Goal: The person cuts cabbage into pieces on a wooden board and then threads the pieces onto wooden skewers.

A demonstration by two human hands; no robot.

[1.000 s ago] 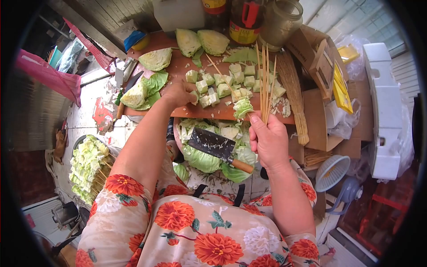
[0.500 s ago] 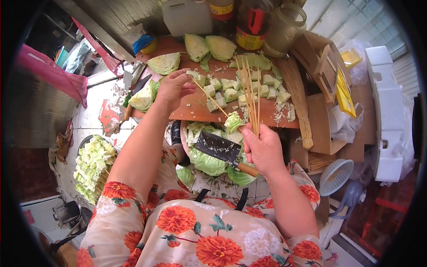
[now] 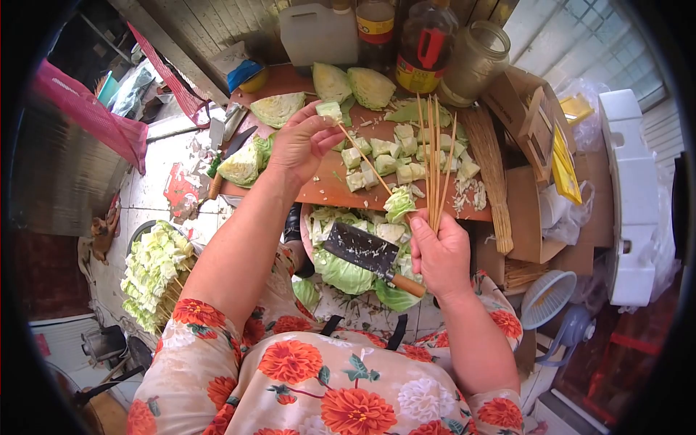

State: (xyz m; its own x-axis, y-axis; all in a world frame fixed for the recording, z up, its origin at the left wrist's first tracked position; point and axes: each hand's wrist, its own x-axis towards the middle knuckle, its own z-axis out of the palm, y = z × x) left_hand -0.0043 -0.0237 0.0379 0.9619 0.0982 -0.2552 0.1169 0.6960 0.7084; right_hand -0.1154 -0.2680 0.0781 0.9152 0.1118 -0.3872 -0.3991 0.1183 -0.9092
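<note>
My left hand (image 3: pixel 301 145) pinches a small cut piece of cabbage (image 3: pixel 330 111) at its fingertips, right by the tip of a slanting bamboo skewer (image 3: pixel 366 161). Lower on that skewer sits another cabbage chunk (image 3: pixel 399 204), close to my right hand (image 3: pixel 441 250). That hand is closed round the skewer and a bundle of several upright bamboo skewers (image 3: pixel 433 159). Cut cabbage pieces (image 3: pixel 384 147) lie on the reddish-brown board (image 3: pixel 319 190) beyond my hands. Below the board, a cleaver (image 3: pixel 361 246) with a wooden handle rests on cabbage leaves and heads (image 3: pixel 344 274).
Cabbage wedges (image 3: pixel 371 88) lie at the board's back, before bottles (image 3: pixel 426 47) and a glass jar (image 3: pixel 475 61). A knife (image 3: pixel 238 143) is at the left edge. Filled cabbage skewers (image 3: pixel 154 268) stand in a tub at left. Cardboard boxes (image 3: pixel 525 210) stand at right.
My left hand has moved slightly right and now has a cabbage piece at its fingertips by the skewer's tip. My right hand has shifted slightly right and down; the whole view has shifted a little.
</note>
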